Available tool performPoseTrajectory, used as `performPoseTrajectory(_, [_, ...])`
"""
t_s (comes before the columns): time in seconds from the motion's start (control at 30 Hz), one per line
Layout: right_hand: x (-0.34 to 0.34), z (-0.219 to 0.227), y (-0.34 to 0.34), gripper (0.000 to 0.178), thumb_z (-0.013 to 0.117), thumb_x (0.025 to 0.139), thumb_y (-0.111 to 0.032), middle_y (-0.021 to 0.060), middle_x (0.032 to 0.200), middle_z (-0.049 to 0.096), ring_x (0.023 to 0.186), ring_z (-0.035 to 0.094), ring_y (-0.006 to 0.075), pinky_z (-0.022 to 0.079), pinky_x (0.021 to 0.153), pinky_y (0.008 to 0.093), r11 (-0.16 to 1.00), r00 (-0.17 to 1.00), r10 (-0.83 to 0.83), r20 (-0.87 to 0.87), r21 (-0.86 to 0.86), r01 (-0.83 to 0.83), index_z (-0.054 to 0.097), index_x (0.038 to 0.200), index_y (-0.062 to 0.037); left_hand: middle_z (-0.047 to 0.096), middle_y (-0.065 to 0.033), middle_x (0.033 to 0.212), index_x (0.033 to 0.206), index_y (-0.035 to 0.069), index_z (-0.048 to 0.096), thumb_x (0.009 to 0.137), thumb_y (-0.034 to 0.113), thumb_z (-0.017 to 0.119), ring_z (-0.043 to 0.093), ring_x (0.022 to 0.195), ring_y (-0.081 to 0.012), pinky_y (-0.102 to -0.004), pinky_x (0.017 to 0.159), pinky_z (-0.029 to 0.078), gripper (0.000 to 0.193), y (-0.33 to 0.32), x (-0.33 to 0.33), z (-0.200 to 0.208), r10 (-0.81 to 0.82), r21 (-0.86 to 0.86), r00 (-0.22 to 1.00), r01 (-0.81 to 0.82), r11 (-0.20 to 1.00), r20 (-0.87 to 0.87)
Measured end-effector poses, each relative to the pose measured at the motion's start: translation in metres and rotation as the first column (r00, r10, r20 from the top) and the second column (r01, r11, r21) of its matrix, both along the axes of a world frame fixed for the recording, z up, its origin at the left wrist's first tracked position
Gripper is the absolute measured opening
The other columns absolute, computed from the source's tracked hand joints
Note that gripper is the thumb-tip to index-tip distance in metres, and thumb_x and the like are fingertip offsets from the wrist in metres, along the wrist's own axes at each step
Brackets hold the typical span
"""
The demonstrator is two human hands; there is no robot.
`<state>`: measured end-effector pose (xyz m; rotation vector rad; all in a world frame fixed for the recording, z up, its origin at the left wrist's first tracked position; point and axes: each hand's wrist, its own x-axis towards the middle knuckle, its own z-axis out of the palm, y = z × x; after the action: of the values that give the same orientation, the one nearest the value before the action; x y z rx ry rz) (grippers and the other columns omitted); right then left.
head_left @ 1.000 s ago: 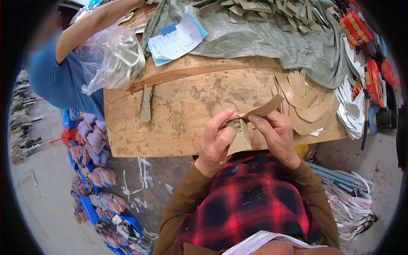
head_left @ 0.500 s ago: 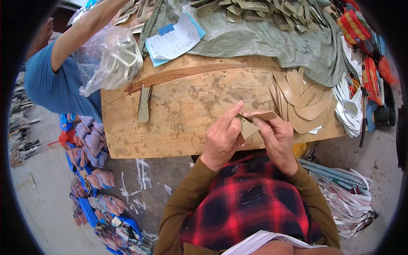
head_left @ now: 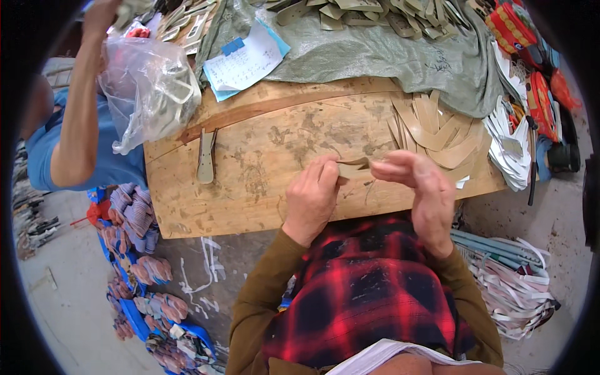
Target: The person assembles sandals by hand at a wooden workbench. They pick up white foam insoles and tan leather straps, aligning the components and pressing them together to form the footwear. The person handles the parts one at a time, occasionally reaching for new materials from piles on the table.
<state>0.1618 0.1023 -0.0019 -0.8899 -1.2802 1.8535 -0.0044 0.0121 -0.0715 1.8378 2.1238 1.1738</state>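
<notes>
My left hand (head_left: 312,197) pinches a beige, slightly curved flat piece (head_left: 354,170) between thumb and fingers, just above the table's near edge. Across from it, my right hand (head_left: 428,190) is slightly blurred. Its fingers are stretched toward the right end of that piece; whether they touch it, I cannot tell. Behind my right hand lies a loose fan of longer tan curved strips (head_left: 447,144). Farther left, a joined beige piece with a split upper end (head_left: 205,165) rests by itself on the wooden table (head_left: 250,200).
Beige pieces (head_left: 400,15) are heaped on a green woven sack (head_left: 350,59). Blue-clipped papers (head_left: 247,59) and a clear plastic bag (head_left: 150,94) lie near a co-worker's blue sleeve (head_left: 94,156). White strips (head_left: 509,150) stand right; bundled pieces (head_left: 156,306) cover the floor left.
My right hand has come off the piece and opened, moving slightly right. My left hand keeps the piece, now turned edge-on. The co-worker's arm has swung upright beside the plastic bag.
</notes>
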Motion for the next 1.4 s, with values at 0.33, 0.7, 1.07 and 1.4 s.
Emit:
performPoseTrajectory(0.33, [-0.007, -0.051, 0.033, 0.014, 0.064, 0.093, -0.015, -0.0015, 0.068, 0.061, 0.057, 0.054, 0.0041, 0.041, 0.051, 0.0191, 0.88, 0.894, 0.447, -0.018, -0.171, -0.443, 0.069, 0.089, -0.002, 0.068, -0.0119, 0.091, 0.114, 0.0, 0.059, 0.094, 0.016, 0.059, 0.066, 0.084, -0.0193, -0.0327, 0.074, 0.051, 0.026, -0.01, 0.011, 0.027, 0.001, -0.246, 0.574, 0.351, 0.903, 0.819])
performPoseTrajectory(0.7, [0.03, -0.055, 0.071, 0.014, 0.061, 0.094, -0.016, 0.0023, 0.068, 0.057, 0.058, 0.053, 0.0119, 0.042, 0.053, 0.0267, 0.968, 0.966, -0.104, 0.236, 0.248, 0.044, 0.062, 0.087, -0.0031, 0.06, -0.0143, 0.091, 0.119, -0.001, 0.056, 0.1, 0.026, 0.051, 0.056, 0.081, -0.0247, -0.0345, 0.076, 0.046, 0.033, -0.012, -0.031, 0.022, 0.351, -0.521, 0.782, -0.041, 0.853, 0.515])
performPoseTrajectory(1.07, [0.067, -0.043, 0.118, 0.018, 0.068, 0.082, -0.016, 0.0109, 0.083, 0.054, 0.083, 0.051, 0.0308, 0.04, 0.077, 0.0393, 0.547, 0.718, -0.221, 0.66, 0.694, -0.469, 0.055, 0.087, -0.0036, 0.062, -0.0136, 0.118, 0.129, -0.001, 0.054, 0.098, 0.015, 0.052, 0.061, 0.104, -0.0215, -0.0319, 0.087, 0.048, 0.035, 0.0, -0.04, 0.029, 0.161, -0.272, 0.94, -0.078, 0.959, 0.299])
performPoseTrajectory(1.4, [-0.007, 0.016, 0.143, 0.017, 0.067, 0.087, -0.021, 0.0067, 0.071, 0.062, 0.063, 0.061, 0.0225, 0.047, 0.059, 0.0336, 0.468, 0.665, 0.345, 0.663, 0.493, -0.734, 0.062, 0.096, -0.0071, 0.067, -0.015, 0.112, 0.117, -0.003, 0.057, 0.102, 0.018, 0.05, 0.068, 0.091, -0.019, -0.0286, 0.064, 0.059, 0.027, 0.071, 0.03, 0.013, -0.04, 0.054, -0.09, 0.158, 0.986, 0.995])
